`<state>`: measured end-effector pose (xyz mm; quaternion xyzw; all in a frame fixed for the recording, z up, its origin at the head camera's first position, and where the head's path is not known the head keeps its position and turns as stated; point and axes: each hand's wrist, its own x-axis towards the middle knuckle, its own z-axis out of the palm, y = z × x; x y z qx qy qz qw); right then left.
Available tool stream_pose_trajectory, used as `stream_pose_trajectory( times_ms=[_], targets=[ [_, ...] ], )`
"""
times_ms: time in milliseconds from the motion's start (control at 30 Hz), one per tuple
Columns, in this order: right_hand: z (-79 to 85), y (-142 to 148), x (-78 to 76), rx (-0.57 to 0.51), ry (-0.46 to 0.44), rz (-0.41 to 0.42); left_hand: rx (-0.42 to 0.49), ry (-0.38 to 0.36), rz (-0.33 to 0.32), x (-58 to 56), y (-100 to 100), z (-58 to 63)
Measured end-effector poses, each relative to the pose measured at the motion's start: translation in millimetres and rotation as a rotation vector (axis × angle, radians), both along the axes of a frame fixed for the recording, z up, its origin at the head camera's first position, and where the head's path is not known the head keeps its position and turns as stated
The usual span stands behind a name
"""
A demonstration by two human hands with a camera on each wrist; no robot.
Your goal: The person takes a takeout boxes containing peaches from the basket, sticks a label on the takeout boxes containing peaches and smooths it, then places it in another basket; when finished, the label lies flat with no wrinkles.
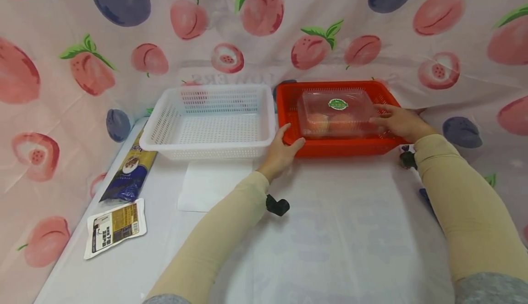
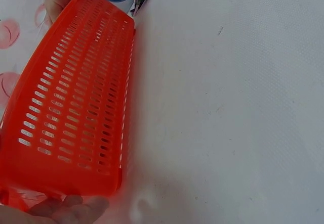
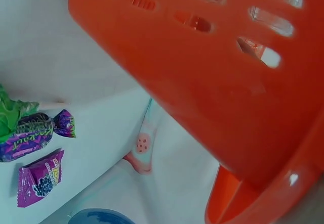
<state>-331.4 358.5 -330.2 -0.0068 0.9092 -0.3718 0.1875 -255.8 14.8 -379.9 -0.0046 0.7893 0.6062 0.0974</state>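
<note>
A clear plastic box [image 1: 317, 104] with a green-and-white label and round orange items inside sits in the red basket [image 1: 330, 149]. My right hand [image 1: 402, 121] reaches over the basket's right side, its extended fingers at the right end of the box. At the basket's left front corner is my left hand [image 1: 280, 154], thumb and forefinger spread. The left wrist view shows its fingers [image 2: 76, 210] beside the outer end wall of the red basket [image 2: 66, 87]. The right wrist view shows the red basket [image 3: 167, 67] close up, hiding my right hand.
Left of the red basket stands a white basket [image 1: 208, 147], with a white sheet [image 1: 214, 182] before it. A blue-and-gold packet [image 1: 131, 171] and a white-and-gold pouch [image 1: 116, 228] lie at the left. Purple wrapped sweets [image 3: 41, 178] lie beyond the red basket's right end.
</note>
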Motion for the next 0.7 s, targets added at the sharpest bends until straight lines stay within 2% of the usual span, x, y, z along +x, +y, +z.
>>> stream_pose_trajectory(
  times_ms=[200, 400, 533, 700],
  targets=[
    [1.4, -4, 1.8, 0.048, 0.013, -0.014, 0.016, 0.014, -0.004, 0.4, -3, -1.2],
    [6.4, -5, 2.8, 0.099, 0.042, -0.019, 0.057, 0.005, -0.039, 7.7, -11, 2.0],
    [15.6, -8, 6.3, 0.121, 0.103, 0.013, 0.042, -0.036, -0.101, 17.3, -23, 6.4],
    [31.6, -13, 16.2, 0.165, 0.171, 0.043, -0.039, -0.058, -0.248, 29.6, -44, 15.4]
  ],
)
